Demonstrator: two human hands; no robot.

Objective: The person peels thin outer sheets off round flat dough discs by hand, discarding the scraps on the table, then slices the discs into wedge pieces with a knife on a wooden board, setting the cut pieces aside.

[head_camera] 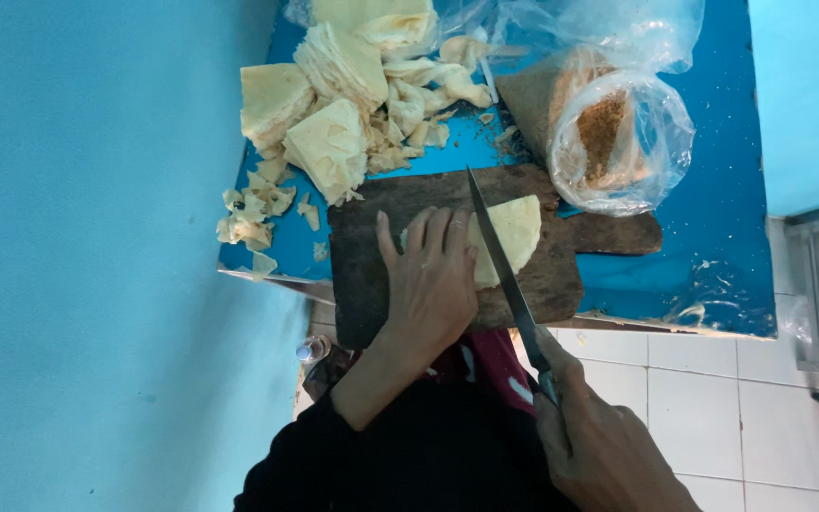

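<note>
Beyond your left hand (431, 284), cut stacks of pale flatbread pieces (329, 104) and scraps already lie heaped on the blue table (713, 209). Under that flat-pressed palm, one half-round flatbread stack (514, 232) sits on the wooden board (372, 275), apparently uncut. Your right hand (599, 446) is closed round the knife (504, 270), blade lying across the stack.

Even, soft, rather cool light — faint shadows, mild glare on the plastic bag (623, 142) — edges slightly soft.

Surface: blue table (722, 237).
Near edge, middle: dark wooden cutting board (372, 275).
Far left corner: stacked pale flatbread wedges (329, 142) and torn scraps (253, 213).
Far right: clear plastic bag (623, 142) holding brown crumbs.
Right edge: small wet patch (708, 294).
</note>
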